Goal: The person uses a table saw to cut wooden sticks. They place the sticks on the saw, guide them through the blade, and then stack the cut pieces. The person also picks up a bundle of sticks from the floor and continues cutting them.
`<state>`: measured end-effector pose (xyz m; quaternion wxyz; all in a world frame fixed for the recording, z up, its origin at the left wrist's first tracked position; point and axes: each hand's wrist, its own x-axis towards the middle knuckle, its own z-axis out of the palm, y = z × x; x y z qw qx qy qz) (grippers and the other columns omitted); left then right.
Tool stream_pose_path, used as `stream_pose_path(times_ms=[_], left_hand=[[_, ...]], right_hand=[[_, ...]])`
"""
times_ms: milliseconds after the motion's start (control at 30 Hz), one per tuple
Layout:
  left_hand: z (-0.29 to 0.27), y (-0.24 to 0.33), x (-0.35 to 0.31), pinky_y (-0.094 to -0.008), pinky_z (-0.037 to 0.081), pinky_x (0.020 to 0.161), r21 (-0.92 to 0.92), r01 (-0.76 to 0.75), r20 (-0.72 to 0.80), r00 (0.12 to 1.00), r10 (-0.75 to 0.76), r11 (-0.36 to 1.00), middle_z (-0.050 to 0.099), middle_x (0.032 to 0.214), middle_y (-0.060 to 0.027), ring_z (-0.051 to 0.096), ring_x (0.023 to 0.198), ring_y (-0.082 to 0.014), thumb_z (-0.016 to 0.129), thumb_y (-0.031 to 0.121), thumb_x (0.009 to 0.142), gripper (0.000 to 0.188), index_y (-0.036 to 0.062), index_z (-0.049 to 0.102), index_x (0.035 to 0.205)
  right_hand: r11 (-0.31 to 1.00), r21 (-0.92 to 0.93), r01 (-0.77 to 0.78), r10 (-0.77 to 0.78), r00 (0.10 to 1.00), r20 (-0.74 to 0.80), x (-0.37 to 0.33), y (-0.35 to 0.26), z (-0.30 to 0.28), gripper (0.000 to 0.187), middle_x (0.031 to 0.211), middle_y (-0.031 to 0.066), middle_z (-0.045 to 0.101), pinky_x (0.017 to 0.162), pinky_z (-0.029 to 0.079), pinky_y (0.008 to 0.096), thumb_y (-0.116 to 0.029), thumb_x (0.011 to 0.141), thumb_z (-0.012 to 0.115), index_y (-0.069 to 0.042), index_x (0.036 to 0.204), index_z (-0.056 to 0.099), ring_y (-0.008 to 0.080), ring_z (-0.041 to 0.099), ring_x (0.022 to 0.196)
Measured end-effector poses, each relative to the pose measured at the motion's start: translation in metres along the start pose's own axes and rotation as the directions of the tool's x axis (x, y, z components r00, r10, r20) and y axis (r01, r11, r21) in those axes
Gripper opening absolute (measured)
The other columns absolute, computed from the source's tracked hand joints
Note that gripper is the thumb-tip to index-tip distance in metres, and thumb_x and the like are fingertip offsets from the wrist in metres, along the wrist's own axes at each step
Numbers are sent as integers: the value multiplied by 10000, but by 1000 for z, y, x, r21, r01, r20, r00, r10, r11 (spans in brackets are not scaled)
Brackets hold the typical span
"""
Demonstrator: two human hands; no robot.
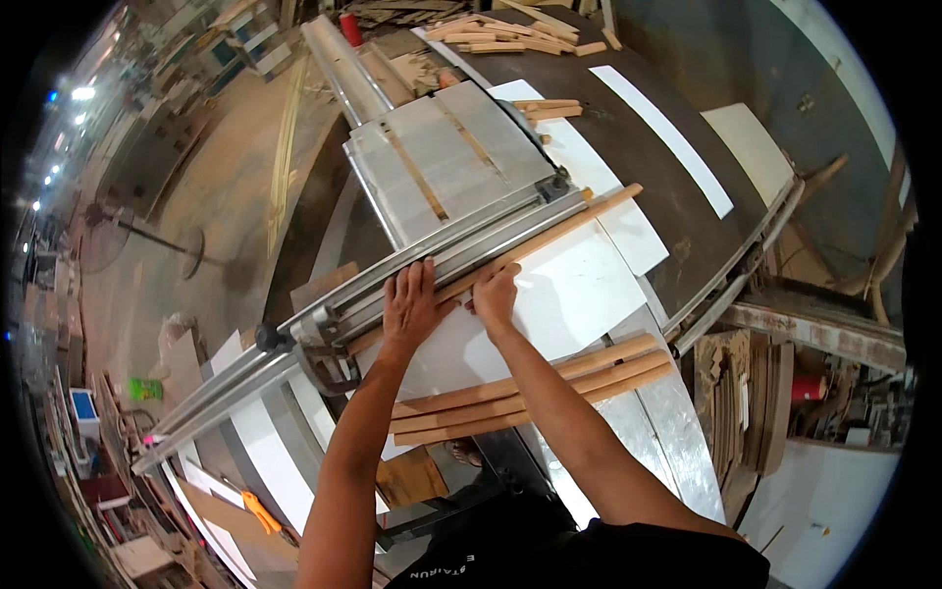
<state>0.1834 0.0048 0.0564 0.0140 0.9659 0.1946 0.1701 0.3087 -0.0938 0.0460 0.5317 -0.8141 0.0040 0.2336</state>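
A long wooden strip (579,224) lies along the metal fence (520,218) of a sliding table saw. My left hand (410,306) rests over the strip, its fingers stretched onto the fence and its thumb pointing right. Just to the right, my right hand (496,296) is closed at the strip's near edge, with the thumb along the wood and the other fingers curled partly out of sight. Nearer my body, several wooden strips (530,401) lie side by side under my right forearm. A white board (574,285) lies beneath the hands.
A metal sliding table (442,147) stands beyond the fence. Loose wooden pieces (510,34) are heaped on the dark far tabletop (677,187). A clamp-like bracket (319,344) sits at the fence's left. An orange-handled tool (260,512) lies at lower left; stacked boards (731,402) stand at right.
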Motion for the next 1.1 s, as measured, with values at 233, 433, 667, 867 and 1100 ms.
stream_pose_path(times_ms=[233,433,667,867,1100], left_hand=[[-4,6,8,-445,391,922,82,24,-40,999,-21,996,554,1211,-90,533,1099,-279,810,567,720,857,47,527,1341],[-6,8,11,-447,389,903,72,16,-3,1000,-16,997,553,1189,-90,531,1073,-270,804,558,730,856,31,522,1343],[-5,7,12,-489,369,996,31,63,68,996,-65,997,544,1236,-141,521,1145,-329,782,545,768,843,28,496,1369],[-1,10,14,-496,375,983,40,39,51,998,-41,998,542,1242,-169,522,1143,-343,792,512,762,866,-21,484,1370],[-1,8,17,-495,361,996,36,71,98,992,-74,997,530,1264,-178,509,1168,-349,806,487,763,877,-35,468,1382]], right_hand=[[985,173,-8,1,999,43,5,2,-23,393,766,199,676,433,545,386,-187,959,644,9,1160,369,273,671,510],[988,129,81,-43,962,-268,82,4,-74,630,733,181,689,478,549,378,-160,942,624,73,1428,299,264,678,526],[1000,1,26,-25,971,-239,86,-17,-76,519,633,186,669,555,564,416,-140,929,585,88,1349,383,311,686,547],[984,-160,81,-123,955,-272,111,12,-67,681,764,277,694,689,575,496,-186,925,582,155,1449,311,438,706,719],[987,-135,84,-115,963,-245,119,15,-62,714,799,300,694,726,575,498,-197,920,594,146,1472,299,454,707,790]])
